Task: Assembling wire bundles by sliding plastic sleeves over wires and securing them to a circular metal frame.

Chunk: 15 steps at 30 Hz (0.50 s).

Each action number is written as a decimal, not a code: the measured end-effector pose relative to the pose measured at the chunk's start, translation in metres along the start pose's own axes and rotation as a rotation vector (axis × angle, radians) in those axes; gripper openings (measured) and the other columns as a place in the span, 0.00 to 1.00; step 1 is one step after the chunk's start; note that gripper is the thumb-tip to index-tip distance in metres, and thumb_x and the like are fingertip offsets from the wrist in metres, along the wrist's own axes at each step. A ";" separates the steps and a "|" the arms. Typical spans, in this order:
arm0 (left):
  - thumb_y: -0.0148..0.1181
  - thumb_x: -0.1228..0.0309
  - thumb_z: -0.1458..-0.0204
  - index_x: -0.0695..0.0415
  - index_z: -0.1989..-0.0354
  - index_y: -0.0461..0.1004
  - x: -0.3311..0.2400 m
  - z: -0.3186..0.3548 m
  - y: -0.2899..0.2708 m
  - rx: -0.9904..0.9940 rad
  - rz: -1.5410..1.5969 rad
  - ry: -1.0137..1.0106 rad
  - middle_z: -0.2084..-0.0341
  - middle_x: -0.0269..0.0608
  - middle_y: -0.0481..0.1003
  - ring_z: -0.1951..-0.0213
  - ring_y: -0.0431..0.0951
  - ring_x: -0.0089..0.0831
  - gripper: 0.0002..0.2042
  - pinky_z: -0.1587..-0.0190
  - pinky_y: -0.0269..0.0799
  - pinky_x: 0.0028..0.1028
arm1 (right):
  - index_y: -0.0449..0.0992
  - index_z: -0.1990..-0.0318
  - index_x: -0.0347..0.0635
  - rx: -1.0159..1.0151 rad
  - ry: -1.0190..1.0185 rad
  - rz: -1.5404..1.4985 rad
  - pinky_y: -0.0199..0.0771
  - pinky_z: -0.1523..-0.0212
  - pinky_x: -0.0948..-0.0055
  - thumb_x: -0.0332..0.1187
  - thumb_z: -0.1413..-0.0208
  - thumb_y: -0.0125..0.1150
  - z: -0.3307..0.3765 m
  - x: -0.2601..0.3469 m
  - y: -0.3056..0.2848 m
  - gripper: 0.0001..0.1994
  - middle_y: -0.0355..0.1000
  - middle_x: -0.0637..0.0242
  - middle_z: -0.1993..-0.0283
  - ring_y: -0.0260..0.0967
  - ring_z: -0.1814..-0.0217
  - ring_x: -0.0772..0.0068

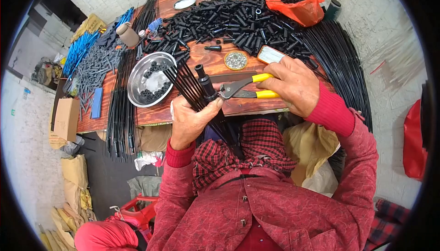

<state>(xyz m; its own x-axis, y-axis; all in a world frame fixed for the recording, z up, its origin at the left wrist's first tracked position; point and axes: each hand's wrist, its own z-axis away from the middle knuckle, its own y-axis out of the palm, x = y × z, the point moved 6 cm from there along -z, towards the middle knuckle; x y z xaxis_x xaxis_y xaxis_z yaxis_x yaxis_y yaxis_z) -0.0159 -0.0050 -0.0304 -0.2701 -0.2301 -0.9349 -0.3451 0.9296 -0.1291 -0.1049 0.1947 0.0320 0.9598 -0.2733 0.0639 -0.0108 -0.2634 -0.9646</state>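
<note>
My left hand (pixel 187 121) is closed around a bundle of thin black ribs (pixel 183 82), which looks like an umbrella frame. A stepped black plastic tube (pixel 206 84) stands up from the bundle just above my fingers. In my right hand (pixel 295 85) is a pair of pliers (pixel 238 87) with yellow handles, gripped from the right. The pliers' jaws are at the foot of the tube, next to my left thumb and fingertips. What lies between the jaws is too small to make out. The lower ends of the ribs hang down over my lap.
A steel bowl (pixel 129 93) with black rings and white material stands left. Behind lie a heap of black tubes (pixel 220 19), a round tin of small metal pieces (pixel 236 60) and a red bag (pixel 298 9). Long black rods (pixel 339 63) lie right, more rods (pixel 120 113) left.
</note>
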 end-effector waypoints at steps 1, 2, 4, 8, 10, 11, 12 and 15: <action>0.67 0.75 0.50 0.63 0.57 0.80 0.000 -0.001 0.000 -0.002 0.000 -0.001 0.73 0.33 0.80 0.71 0.76 0.16 0.12 0.67 0.72 0.21 | 0.75 0.53 0.43 0.002 -0.023 -0.010 0.64 0.50 0.58 0.27 0.58 0.61 0.002 -0.001 0.003 0.19 0.68 0.62 0.53 0.65 0.48 0.55; 0.66 0.76 0.50 0.63 0.57 0.80 -0.001 -0.002 0.001 0.000 0.006 -0.008 0.73 0.33 0.80 0.71 0.76 0.16 0.11 0.67 0.72 0.21 | 0.75 0.55 0.44 0.004 -0.046 -0.019 0.65 0.52 0.58 0.29 0.57 0.62 0.002 -0.001 0.004 0.18 0.67 0.63 0.55 0.66 0.50 0.56; 0.66 0.76 0.50 0.63 0.58 0.80 0.000 -0.002 0.001 0.007 0.013 -0.016 0.73 0.33 0.80 0.71 0.76 0.16 0.11 0.67 0.72 0.21 | 0.75 0.55 0.44 0.000 -0.063 0.010 0.67 0.54 0.59 0.30 0.57 0.63 0.001 -0.001 0.001 0.17 0.67 0.63 0.57 0.67 0.53 0.56; 0.67 0.76 0.51 0.63 0.58 0.81 0.001 -0.001 0.001 0.015 0.004 -0.016 0.74 0.32 0.79 0.71 0.75 0.16 0.12 0.67 0.72 0.21 | 0.76 0.60 0.43 -0.003 -0.116 0.039 0.69 0.62 0.60 0.33 0.57 0.65 -0.002 0.001 -0.008 0.14 0.68 0.64 0.63 0.70 0.61 0.56; 0.67 0.76 0.52 0.63 0.58 0.81 0.002 -0.001 0.001 0.028 0.014 -0.031 0.73 0.32 0.79 0.71 0.75 0.16 0.12 0.67 0.72 0.21 | 0.76 0.62 0.42 0.041 -0.133 -0.034 0.70 0.67 0.62 0.34 0.54 0.65 -0.003 -0.004 -0.007 0.12 0.69 0.64 0.67 0.70 0.68 0.60; 0.67 0.77 0.53 0.63 0.57 0.80 0.004 0.000 0.001 0.064 0.061 -0.061 0.72 0.32 0.79 0.69 0.76 0.17 0.13 0.65 0.72 0.21 | 0.76 0.63 0.41 0.086 -0.151 -0.106 0.70 0.73 0.64 0.35 0.50 0.65 -0.002 -0.004 -0.005 0.10 0.70 0.65 0.72 0.70 0.75 0.63; 0.67 0.77 0.53 0.63 0.57 0.80 0.004 0.002 0.001 0.092 0.102 -0.090 0.70 0.33 0.79 0.68 0.76 0.18 0.14 0.64 0.73 0.22 | 0.76 0.63 0.41 0.083 -0.157 -0.110 0.70 0.73 0.64 0.35 0.50 0.65 -0.004 -0.002 -0.007 0.10 0.70 0.65 0.72 0.70 0.75 0.63; 0.69 0.77 0.55 0.63 0.57 0.80 -0.013 0.008 0.000 0.165 0.093 -0.091 0.66 0.35 0.79 0.65 0.76 0.19 0.15 0.61 0.73 0.23 | 0.73 0.72 0.39 0.741 0.512 -1.063 0.64 0.83 0.73 0.42 0.41 0.60 0.015 -0.009 0.034 0.15 0.69 0.67 0.81 0.65 0.85 0.73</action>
<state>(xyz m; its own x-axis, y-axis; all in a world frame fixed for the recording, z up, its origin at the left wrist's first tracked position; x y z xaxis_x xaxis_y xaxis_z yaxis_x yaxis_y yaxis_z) -0.0049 0.0005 -0.0212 -0.2089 -0.1213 -0.9704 -0.1683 0.9819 -0.0865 -0.1095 0.2019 -0.0049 0.2046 -0.6001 0.7733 0.9542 -0.0539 -0.2942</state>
